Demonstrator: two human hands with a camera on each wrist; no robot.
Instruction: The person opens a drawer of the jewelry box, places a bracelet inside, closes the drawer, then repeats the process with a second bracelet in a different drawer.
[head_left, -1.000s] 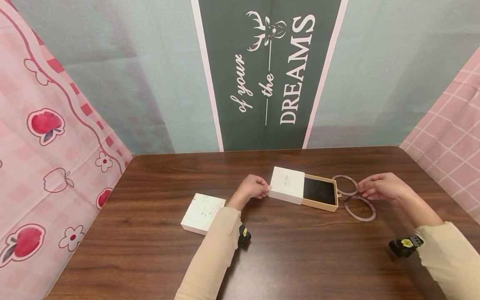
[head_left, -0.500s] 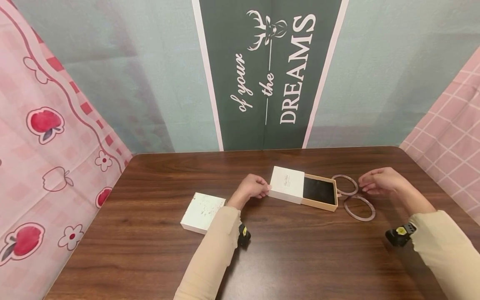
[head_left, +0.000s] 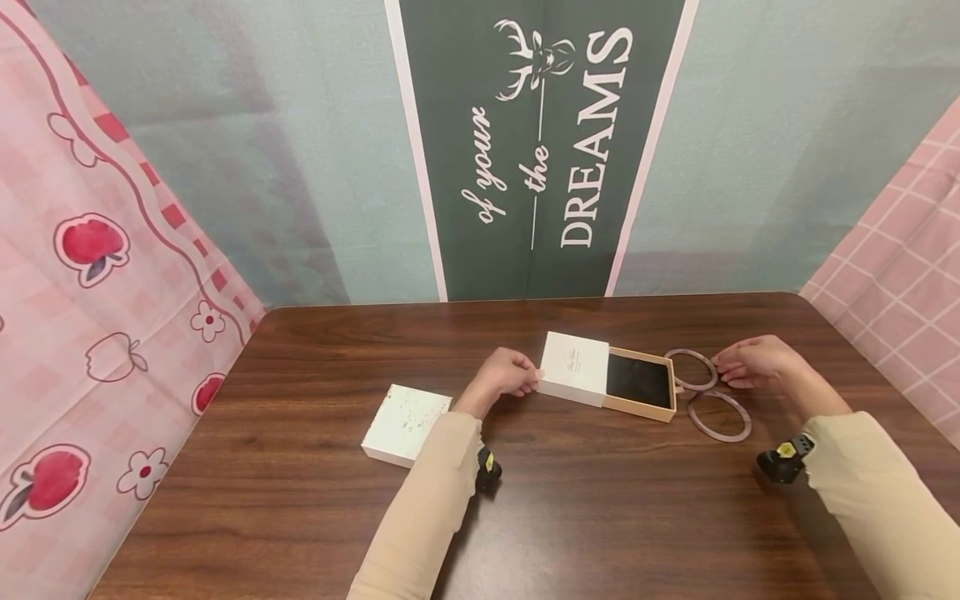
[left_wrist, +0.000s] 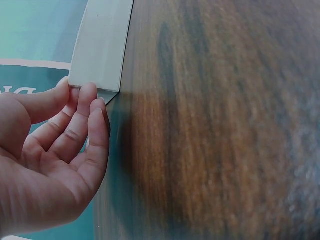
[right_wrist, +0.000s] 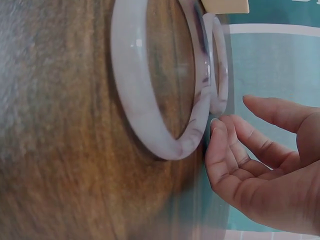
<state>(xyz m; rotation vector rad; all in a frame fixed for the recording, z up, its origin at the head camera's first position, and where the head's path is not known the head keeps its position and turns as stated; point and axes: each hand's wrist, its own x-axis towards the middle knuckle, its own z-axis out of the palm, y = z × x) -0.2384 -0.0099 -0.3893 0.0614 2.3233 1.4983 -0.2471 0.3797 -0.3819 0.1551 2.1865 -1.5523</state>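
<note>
A white sliding box sleeve (head_left: 574, 367) lies on the table with its black-lined drawer (head_left: 641, 409) pulled partway out to the right. My left hand (head_left: 504, 377) pinches the sleeve's left end; in the left wrist view, the thumb is at one edge and fingertips sit against the end (left_wrist: 97, 55). Two pale, mottled bangles lie right of the drawer: a far bangle (head_left: 701, 388) and a near bangle (head_left: 723, 438). Close beside the far one is my right hand (head_left: 757, 362), thumb apart from the fingers. In the right wrist view, its fingertips are by the bangles, holding nothing.
A white square box or lid (head_left: 405, 423) with speckled marks lies left of centre, partly covered by my left sleeve. The brown wooden table (head_left: 600, 517) meets a printed cloth backdrop at its far edge. Pink cloths hang on both sides.
My right hand and forearm have shifted left, and the fingertips are now closer to the far bangle. The left hand, box and bangles stay where they were.
</note>
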